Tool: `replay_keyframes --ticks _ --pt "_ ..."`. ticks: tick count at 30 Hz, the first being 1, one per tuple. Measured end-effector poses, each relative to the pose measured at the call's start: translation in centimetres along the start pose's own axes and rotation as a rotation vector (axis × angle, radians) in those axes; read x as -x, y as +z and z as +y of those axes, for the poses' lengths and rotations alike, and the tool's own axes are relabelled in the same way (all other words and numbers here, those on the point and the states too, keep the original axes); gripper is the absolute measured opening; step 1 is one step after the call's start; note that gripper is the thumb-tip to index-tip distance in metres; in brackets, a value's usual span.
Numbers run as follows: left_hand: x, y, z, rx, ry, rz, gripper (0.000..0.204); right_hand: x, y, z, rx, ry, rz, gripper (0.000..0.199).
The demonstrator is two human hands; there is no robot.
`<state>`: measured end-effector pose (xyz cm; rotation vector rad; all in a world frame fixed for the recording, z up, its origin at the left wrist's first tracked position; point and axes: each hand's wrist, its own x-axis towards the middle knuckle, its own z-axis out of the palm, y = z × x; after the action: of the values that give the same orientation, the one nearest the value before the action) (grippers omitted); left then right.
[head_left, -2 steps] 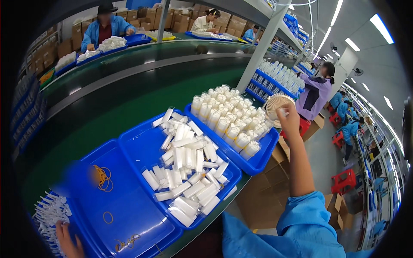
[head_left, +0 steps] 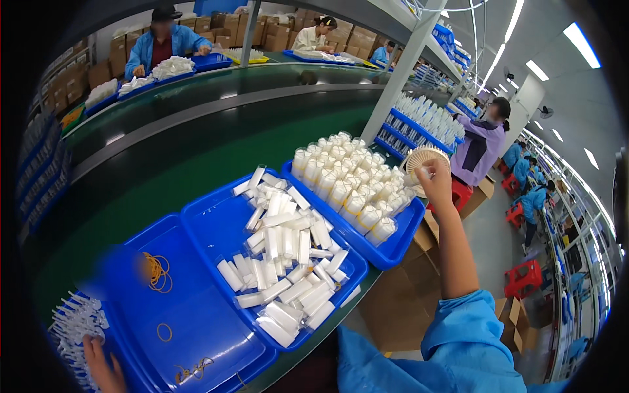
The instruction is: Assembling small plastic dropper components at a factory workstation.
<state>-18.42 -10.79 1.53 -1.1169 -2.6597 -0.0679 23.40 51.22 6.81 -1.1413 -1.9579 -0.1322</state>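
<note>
My right hand (head_left: 435, 182) is raised at the far end of the right tray, its fingers pinched together around something small and pale that I cannot make out. Just behind it stands a round beige ribbed fan (head_left: 424, 157). Upright white bundles with yellow bands (head_left: 341, 177) crowd the blue tray (head_left: 385, 254) beside that hand. At the lower left, my left hand (head_left: 101, 367) rests with fingers apart against a pile of clear plastic pieces (head_left: 75, 327). Loose white packets in clear sleeves (head_left: 288, 242) fill part of the middle blue tray (head_left: 213, 219).
Yellow rubber bands (head_left: 157, 272) lie in the left blue tray (head_left: 187, 314). A green conveyor belt (head_left: 196, 147) runs behind, with a grey post (head_left: 400, 78) rising beside it. Cardboard boxes (head_left: 400, 314) stand below at right. Co-workers sit across the belt and farther right.
My right hand has shifted very slightly, staying by the fan. My left hand has barely moved at the plastic pieces.
</note>
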Motion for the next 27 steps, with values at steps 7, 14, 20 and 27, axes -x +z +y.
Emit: replay_keyframes --ticks 7,14,20,27 --pt "1.2 6.9 -5.4 0.088 -0.132 0.114 0.041 -2.9 0.8 1.0 0.008 0.067 -0.375 0.029" --pt "0.4 6.7 -4.7 0.043 -0.121 0.165 0.033 -3.1 -1.3 -0.8 0.117 -0.024 -0.245 0.029" --pt "-0.1 4.0 -3.8 0.189 -0.174 0.086 0.021 1.2 -7.3 -8.4 0.066 0.080 -0.311 0.030" --pt "-0.2 3.8 -4.8 0.071 -0.038 0.458 0.025 7.4 -4.8 -7.7 -0.101 0.106 -0.527 0.031"
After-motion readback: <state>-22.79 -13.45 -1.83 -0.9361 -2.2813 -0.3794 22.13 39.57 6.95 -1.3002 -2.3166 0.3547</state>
